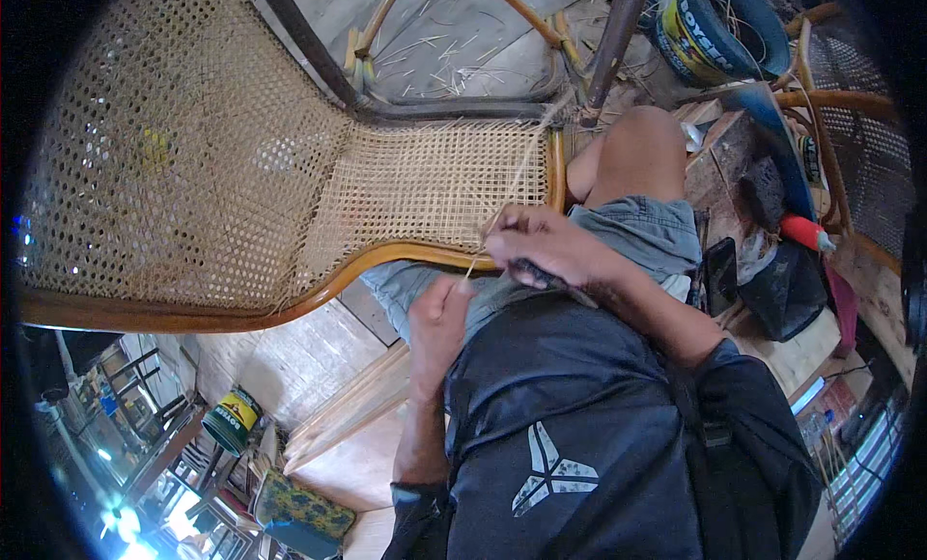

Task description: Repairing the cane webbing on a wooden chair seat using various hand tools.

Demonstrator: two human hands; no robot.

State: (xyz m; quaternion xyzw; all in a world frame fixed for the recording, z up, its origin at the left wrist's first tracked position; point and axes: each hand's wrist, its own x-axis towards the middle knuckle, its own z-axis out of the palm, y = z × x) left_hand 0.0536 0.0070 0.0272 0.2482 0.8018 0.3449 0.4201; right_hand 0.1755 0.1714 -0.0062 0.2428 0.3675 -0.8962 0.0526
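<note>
A wooden-framed chair with woven cane (pixel 415 183) lies across my lap, its frame edge (pixel 386 255) curving towards me. A pale cane strand (pixel 522 174) runs from the far right corner of the weave down to my hands. My right hand (pixel 546 246) is closed on this strand just over the frame's near edge. Tucked in the same hand is a dark tool (pixel 537 273), whose working end is hidden. Below and to the left, my left hand (pixel 439 321) is a closed fist pinching the strand's lower end.
Cane scraps (pixel 454 58) litter the far floor. At the far right stands a bucket (pixel 710 39); beside my knee is a wooden bench (pixel 739 164) with a red-orange bottle (pixel 803 232) and dark pouch (pixel 787 294). Another can (pixel 232 420) stands lower left.
</note>
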